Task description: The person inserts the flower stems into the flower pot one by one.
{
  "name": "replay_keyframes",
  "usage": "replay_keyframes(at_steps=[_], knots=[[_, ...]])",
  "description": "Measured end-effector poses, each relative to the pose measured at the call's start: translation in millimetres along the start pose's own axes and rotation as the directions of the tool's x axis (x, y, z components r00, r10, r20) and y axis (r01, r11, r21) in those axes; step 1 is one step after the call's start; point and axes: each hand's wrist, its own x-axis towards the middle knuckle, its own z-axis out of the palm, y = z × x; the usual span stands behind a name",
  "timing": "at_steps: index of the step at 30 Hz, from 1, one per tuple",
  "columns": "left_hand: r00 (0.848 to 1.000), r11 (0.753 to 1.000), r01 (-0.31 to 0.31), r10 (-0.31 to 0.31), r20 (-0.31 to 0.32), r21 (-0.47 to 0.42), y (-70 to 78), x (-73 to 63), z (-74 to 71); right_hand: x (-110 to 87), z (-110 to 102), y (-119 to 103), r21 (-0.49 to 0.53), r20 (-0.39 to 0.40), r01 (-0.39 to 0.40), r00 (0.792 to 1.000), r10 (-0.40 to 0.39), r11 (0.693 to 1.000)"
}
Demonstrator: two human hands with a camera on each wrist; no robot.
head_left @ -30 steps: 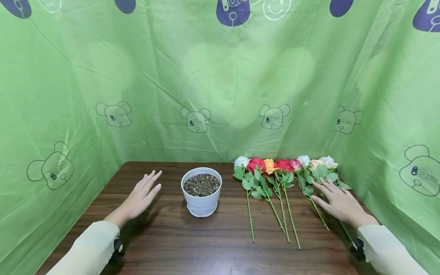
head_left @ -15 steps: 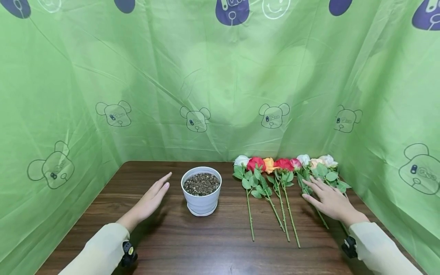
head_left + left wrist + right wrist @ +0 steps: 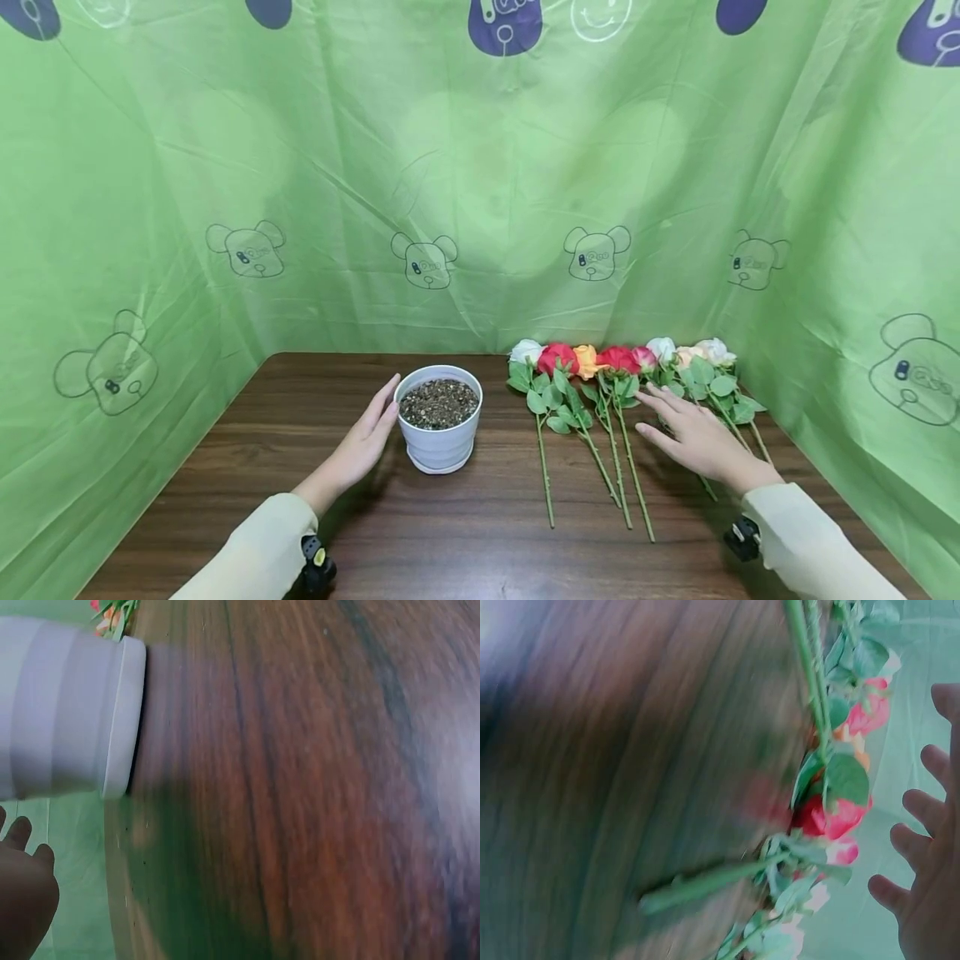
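"Stretching along the left side of the pot (image 3: 441,446), the left hand (image 3: 354,454) has its fingers (image 3: 383,398) straight. I can't tell whether they touch it."

"And the right hand (image 3: 699,435)?"

"Its fingers are straight and spread, above the flowers (image 3: 558,358) at the right. Whether they brush any leaves (image 3: 536,402), I can't tell."

"What's on the arms?"

"Pale sleeves (image 3: 255,550), with a small black device (image 3: 742,537) at each wrist."

"Where does the pot stand?"

"Upright on its saucer (image 3: 440,469), left of the flowers, with dark soil (image 3: 439,404) near the rim. The flowers lie in a row, blooms by the back edge of the table (image 3: 465,517), stems (image 3: 547,483) toward the person: white, red, orange, pink and peach."

"And the surface?"

"Dark brown wood, streaked with grain and glossy. The left wrist view catches a green reflection and a bright glare; the right wrist view has a blurred pinkish reflection near the blooms. The back left corner is rounded."

"The room?"

"A green curtain (image 3: 495,167) rises behind the table and along both sides, creased in places. Outlined animal heads (image 3: 597,256) with round ears run across it, and purple shapes (image 3: 506,25) sit along the top."
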Motion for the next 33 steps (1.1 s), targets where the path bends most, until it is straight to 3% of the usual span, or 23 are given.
replay_keyframes(at_steps=[8,15,25,30,33], knots=[[0.998,0.999,-0.035,0.035,-0.046,0.0,0.8,2.1,12.0,10.6,7,-21,0.031,-0.042,0.083,0.996,-0.082,0.996],[0.997,0.999,-0.04,0.038,-0.06,-0.028,0.6,0.8,13.3,21.9,12,-49,0.127,-0.049,0.151,0.988,-0.146,0.98],[0.999,0.986,0.018,-0.023,-0.034,-0.163,-1.4,2.0,12.4,39.9,28,-87,0.196,-0.092,0.235,0.971,-0.221,0.952],[0.999,0.976,0.036,-0.043,-0.029,-0.213,-2.1,2.6,12.2,49.5,39,-101,0.26,-0.071,0.243,0.97,-0.232,0.934],[0.998,0.97,0.043,-0.051,-0.027,-0.241,-1.7,2.7,11.9,54.4,45,-107,0.301,-0.028,0.2,0.979,-0.201,0.933]])
